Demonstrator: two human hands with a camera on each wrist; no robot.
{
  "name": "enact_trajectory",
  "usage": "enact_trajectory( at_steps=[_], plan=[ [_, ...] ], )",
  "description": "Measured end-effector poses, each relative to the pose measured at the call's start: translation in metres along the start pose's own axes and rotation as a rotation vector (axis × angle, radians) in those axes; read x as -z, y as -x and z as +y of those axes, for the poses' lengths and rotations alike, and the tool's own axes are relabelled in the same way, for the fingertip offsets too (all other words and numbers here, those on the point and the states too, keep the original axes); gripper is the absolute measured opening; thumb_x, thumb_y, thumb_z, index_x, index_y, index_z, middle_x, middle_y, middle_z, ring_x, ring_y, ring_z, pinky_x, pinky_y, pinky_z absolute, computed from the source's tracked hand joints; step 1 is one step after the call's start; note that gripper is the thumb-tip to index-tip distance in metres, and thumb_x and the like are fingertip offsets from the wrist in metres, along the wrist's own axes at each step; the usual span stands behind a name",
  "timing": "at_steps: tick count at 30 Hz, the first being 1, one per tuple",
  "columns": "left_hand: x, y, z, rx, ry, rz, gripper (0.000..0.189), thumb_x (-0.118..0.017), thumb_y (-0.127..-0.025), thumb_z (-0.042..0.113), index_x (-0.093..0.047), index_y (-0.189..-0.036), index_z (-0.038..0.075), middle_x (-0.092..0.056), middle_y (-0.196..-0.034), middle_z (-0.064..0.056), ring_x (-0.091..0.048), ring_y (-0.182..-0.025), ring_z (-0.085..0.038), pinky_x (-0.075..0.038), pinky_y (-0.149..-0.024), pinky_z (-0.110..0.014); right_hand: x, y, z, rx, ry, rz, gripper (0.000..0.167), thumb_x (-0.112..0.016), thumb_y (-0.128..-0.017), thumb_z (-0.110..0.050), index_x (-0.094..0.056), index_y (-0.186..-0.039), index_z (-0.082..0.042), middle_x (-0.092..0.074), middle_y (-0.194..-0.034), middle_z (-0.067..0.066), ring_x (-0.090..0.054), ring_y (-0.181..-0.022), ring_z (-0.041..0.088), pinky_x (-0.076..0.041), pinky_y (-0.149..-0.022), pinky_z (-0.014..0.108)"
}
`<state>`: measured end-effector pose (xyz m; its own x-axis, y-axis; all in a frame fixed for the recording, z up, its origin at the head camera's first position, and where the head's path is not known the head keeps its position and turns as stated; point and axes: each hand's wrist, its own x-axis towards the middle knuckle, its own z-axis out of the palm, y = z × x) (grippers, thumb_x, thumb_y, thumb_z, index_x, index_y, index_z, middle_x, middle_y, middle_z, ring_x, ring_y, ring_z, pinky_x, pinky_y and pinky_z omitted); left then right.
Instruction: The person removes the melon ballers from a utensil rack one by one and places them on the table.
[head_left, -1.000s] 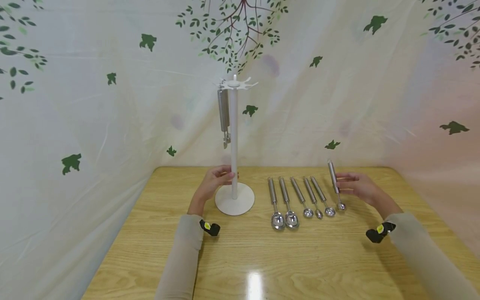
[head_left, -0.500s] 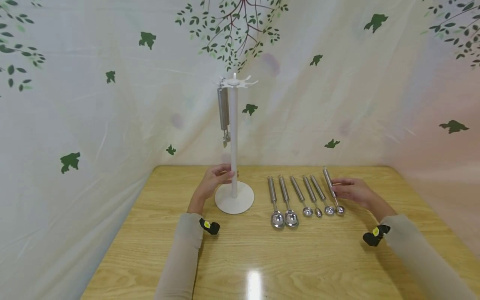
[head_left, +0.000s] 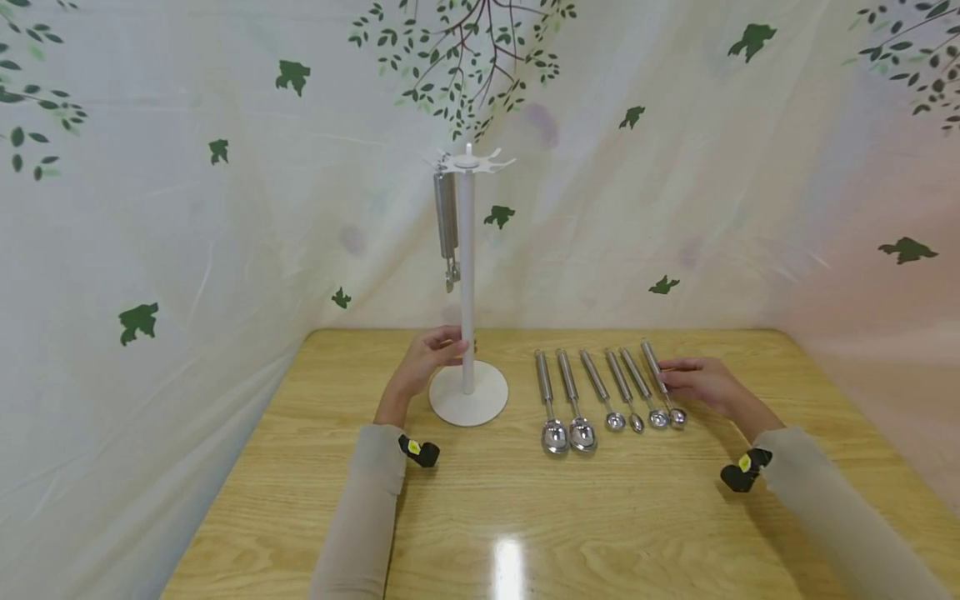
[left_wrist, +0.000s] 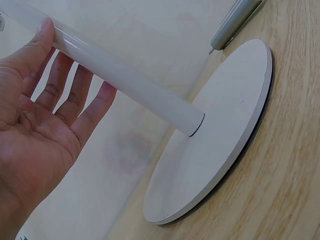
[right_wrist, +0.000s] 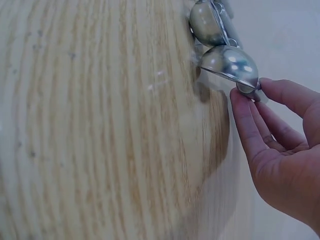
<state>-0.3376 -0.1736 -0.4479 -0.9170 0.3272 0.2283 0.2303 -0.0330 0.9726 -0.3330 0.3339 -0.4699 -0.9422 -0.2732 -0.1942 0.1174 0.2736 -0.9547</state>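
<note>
My left hand (head_left: 426,362) holds the pole of a white utensil stand (head_left: 468,275), thumb in front and fingers behind; in the left wrist view the thumb and fingertips meet the pole above its round base (left_wrist: 215,155). At the right end of a row of metal scoops, my right hand (head_left: 705,385) pinches the handle of a small round-bowled melon baller (head_left: 654,367). That tool lies slanted, its bowl (right_wrist: 232,65) low at the table and close to the neighbouring bowl (right_wrist: 206,22). Metal-handled tools (head_left: 446,215) hang from the stand's left side.
Two larger scoops (head_left: 555,435) lie at the left of the row. Small scoops (head_left: 615,421) lie between them and my right hand. The wooden table (head_left: 585,517) meets a leaf-patterned cloth backdrop (head_left: 585,250) at its far edge.
My right hand has moved left and lowered the melon baller, from nearly upright to slanted beside the row. The left hand stays on the pole.
</note>
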Motion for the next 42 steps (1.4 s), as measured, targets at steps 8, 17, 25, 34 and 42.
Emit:
enact_trajectory(
  at_steps=[8,17,25,34,42],
  plan=[
    [0.000,0.000,0.002,0.009,0.003,0.004,0.030,-0.061,-0.100,0.003,-0.060,-0.124,-0.014,-0.073,-0.097,0.008,-0.072,-0.095,-0.010,-0.062,-0.091,-0.038,-0.009,0.002,-0.003,0.026,0.018,0.058,0.057,-0.066,-0.098,-0.007,-0.040,-0.139,0.024,-0.073,-0.098,-0.012,-0.071,-0.087,0.002,-0.062,-0.078,0.023],
    [0.000,0.001,0.003,-0.001,0.006,0.006,0.030,-0.062,-0.100,0.003,-0.059,-0.123,-0.015,-0.073,-0.097,0.009,-0.072,-0.095,-0.010,-0.063,-0.088,-0.036,-0.015,0.002,-0.006,0.021,0.124,0.108,0.053,-0.068,-0.097,-0.009,-0.048,-0.134,0.023,-0.074,-0.105,-0.002,-0.071,-0.084,0.001,-0.062,-0.078,0.023],
    [0.000,0.001,0.001,-0.002,0.005,-0.001,0.029,-0.063,-0.100,0.004,-0.062,-0.123,-0.013,-0.073,-0.098,0.008,-0.072,-0.095,-0.011,-0.063,-0.089,-0.038,-0.021,0.002,-0.011,-0.033,0.228,0.146,0.048,-0.067,-0.098,-0.011,-0.053,-0.132,0.020,-0.071,-0.117,0.019,-0.070,-0.083,0.002,-0.063,-0.079,0.025],
    [0.000,0.001,0.001,0.008,0.006,0.004,0.032,-0.062,-0.100,0.003,-0.058,-0.125,-0.016,-0.073,-0.097,0.008,-0.072,-0.095,-0.010,-0.063,-0.089,-0.038,-0.020,0.005,-0.017,-0.072,0.275,0.145,0.047,-0.064,-0.100,-0.012,-0.051,-0.133,0.020,-0.067,-0.122,0.028,-0.070,-0.085,0.006,-0.063,-0.078,0.027],
    [0.000,0.002,0.003,-0.001,-0.008,-0.008,0.031,-0.062,-0.100,0.005,-0.060,-0.125,-0.014,-0.073,-0.098,0.008,-0.071,-0.096,-0.011,-0.062,-0.091,-0.040,-0.015,0.009,-0.018,-0.077,0.277,0.122,0.045,-0.061,-0.102,-0.009,-0.050,-0.133,0.021,-0.068,-0.119,0.028,-0.070,-0.085,0.009,-0.064,-0.078,0.030]
  ],
)
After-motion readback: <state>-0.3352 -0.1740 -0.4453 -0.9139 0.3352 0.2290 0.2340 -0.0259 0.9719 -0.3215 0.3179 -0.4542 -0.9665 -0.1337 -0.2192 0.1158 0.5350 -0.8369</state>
